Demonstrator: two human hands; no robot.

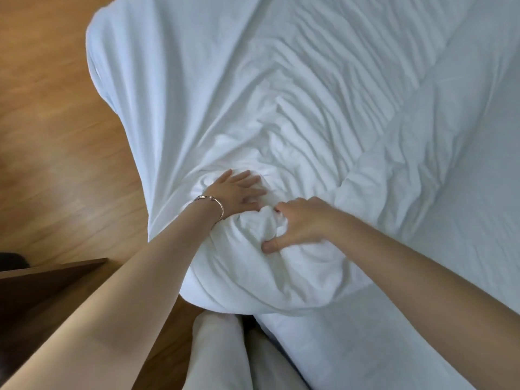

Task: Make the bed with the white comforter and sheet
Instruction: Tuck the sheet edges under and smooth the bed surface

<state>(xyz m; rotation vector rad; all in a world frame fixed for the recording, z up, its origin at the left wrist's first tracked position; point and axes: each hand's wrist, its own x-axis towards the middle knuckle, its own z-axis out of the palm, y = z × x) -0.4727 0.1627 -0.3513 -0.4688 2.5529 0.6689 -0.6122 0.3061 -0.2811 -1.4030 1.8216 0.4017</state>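
A white comforter [295, 108] covers the bed and is bunched into wrinkles near its close corner. My left hand [236, 192], with a bracelet at the wrist, lies flat with straight fingers pressing on the wrinkled fabric. My right hand [301, 223] sits just to the right of it, fingers and thumb curled round a bunched fold of the comforter at the corner. A white sheet [394, 333] shows on the mattress below and right of the bunched corner. My light trouser legs show at the bottom.
Wooden floor [56, 122] runs along the left of the bed. A dark brown wooden piece of furniture [42, 288] stands at the lower left, close to the bed's corner and my left arm.
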